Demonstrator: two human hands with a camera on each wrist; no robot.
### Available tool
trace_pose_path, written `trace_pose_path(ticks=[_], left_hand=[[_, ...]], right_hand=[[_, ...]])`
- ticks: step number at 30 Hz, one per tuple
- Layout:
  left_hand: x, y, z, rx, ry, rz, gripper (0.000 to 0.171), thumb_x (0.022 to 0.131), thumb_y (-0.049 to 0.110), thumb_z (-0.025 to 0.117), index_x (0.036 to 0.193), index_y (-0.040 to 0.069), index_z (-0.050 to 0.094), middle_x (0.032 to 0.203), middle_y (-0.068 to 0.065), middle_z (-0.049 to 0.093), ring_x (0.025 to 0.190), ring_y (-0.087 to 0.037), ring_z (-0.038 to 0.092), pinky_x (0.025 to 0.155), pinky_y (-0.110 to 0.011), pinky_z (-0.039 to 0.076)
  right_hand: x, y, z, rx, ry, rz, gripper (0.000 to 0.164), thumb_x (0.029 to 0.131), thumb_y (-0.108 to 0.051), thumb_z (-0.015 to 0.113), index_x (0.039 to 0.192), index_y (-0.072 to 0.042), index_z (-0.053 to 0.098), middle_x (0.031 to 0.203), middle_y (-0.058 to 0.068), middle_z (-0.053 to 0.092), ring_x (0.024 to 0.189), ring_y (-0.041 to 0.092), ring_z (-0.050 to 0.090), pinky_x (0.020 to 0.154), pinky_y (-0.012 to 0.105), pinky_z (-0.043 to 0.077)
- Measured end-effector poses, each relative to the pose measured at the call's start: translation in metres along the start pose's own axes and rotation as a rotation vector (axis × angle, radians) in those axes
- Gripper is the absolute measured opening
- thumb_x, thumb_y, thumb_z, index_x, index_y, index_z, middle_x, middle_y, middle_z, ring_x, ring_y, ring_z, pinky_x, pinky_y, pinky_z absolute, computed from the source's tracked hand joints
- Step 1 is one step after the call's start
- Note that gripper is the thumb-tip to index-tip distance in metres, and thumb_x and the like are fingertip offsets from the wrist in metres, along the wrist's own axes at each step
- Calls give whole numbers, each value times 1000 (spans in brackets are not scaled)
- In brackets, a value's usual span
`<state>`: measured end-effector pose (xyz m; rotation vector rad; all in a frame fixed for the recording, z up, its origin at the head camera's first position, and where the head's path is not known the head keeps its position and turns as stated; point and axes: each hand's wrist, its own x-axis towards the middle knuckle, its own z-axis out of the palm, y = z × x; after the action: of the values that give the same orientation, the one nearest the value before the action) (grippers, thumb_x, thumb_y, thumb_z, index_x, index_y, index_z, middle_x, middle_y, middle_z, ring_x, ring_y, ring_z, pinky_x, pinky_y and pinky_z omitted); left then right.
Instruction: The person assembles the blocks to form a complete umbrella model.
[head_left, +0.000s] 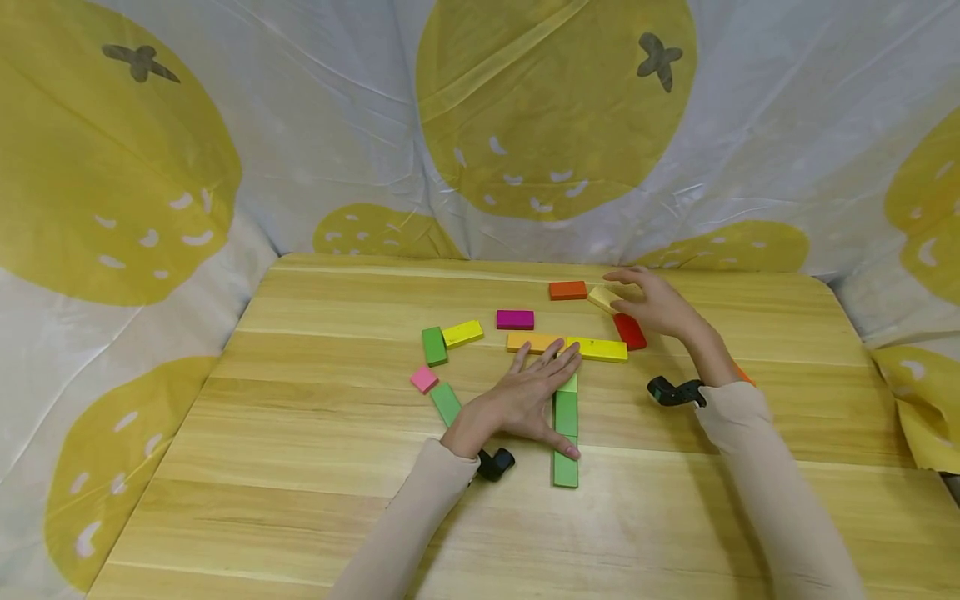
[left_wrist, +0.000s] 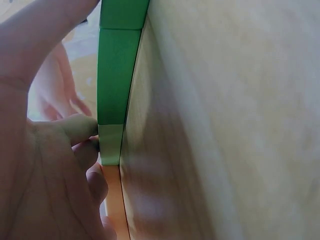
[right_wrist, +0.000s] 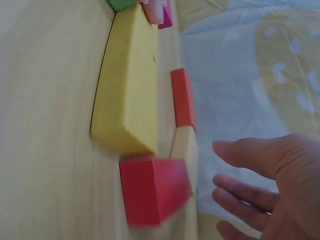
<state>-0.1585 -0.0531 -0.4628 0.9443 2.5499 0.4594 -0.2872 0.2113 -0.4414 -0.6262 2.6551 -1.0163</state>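
Table (head_left: 300,467): smooth-looking wood under the yellow bar (head_left: 600,350) and everything else; I'd expect a light nudge to slide pieces.
Left hand (head_left: 517,404): spread out at the yellow bar's left end, fingers straight and apart, clamped on nothing; uneven pressure could skew the joint beneath.
Right hand (head_left: 652,304): just beyond the yellow bar's right end, fingers apart, holding nothing; a low sweep might scatter pieces there.
Green row (head_left: 566,414): runs toward the person from the yellow bar's left end; a dragging thumb could bend it.
Orange block (head_left: 540,340): left of the yellow bar, end to end; a slipping fingertip might part them.
Red block (head_left: 632,335): angled at the yellow bar's right end, touching or nearly, I can't tell; a bump could shove both.
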Motion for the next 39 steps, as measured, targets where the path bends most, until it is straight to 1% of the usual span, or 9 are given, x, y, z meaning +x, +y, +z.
trace_pose_path(ticks=[7,13,23,24,26,30,33,35,39], left_hand=[[-1,1,-1,-4,0,1,135,73,74,80,168,16,3,176,4,-10,162,-18,-16,130,-55,-13],[-1,1,-2,-13,3,9,134,74,72,81,168,15,4,176,2,-9,162,-19,-15,129,-56,-14],[-2,2,-1,-3,9,0,134,73,72,81,168,15,4,176,3,-9,162,-19,-15,130,-55,-13],[-2,2,-1,-2,10,-1,135,73,72,81,168,15,5,176,3,-9,162,-18,-15,130,-56,-13],[-2,2,-1,-2,10,-3,135,73,72,81,168,15,5,176,4,-9,162,-18,-15,130,-56,-13],[-2,1,0,-8,9,1,134,73,72,81,168,15,5,176,3,-9,162,-18,-15,130,-55,-13],[-2,1,0,-13,8,8,134,74,72,80,168,15,4,176,2,-8,162,-19,-15,129,-55,-14],[-1,1,0,-11,10,8,134,74,72,80,168,15,4,176,3,-9,162,-19,-15,130,-55,-14],[-2,2,0,-9,10,6,134,74,72,81,168,15,4,176,3,-9,162,-19,-15,129,-55,-13]], right_hand=[[-51,16,-18,4,45,50,54,105,-23,63,151,0,48,156,26,42,142,50,39,112,76,30],[-89,30,-27,-19,92,90,55,104,-26,63,150,1,48,151,30,44,136,52,41,110,72,32],[-126,54,-30,-18,95,120,55,104,-23,64,149,5,49,145,33,50,132,53,46,104,67,40],[-129,55,-30,-22,94,124,55,104,-24,64,149,5,49,145,32,50,131,52,48,103,64,42],[-133,59,-30,-25,96,123,55,104,-23,64,149,5,49,144,31,52,128,48,52,101,45,50],[-143,65,-30,-37,99,112,55,102,-20,68,147,6,51,140,29,56,115,8,57,84,7,47],[-150,66,-32,-52,90,120,56,100,-19,71,145,7,52,135,29,58,103,-12,47,80,4,44],[-154,65,-35,-82,76,130,57,98,-19,73,144,8,53,130,29,61,104,-6,52,78,9,47],[-159,61,-40,-143,20,171,58,94,-21,77,140,9,56,122,27,66,106,26,62,75,18,50]])
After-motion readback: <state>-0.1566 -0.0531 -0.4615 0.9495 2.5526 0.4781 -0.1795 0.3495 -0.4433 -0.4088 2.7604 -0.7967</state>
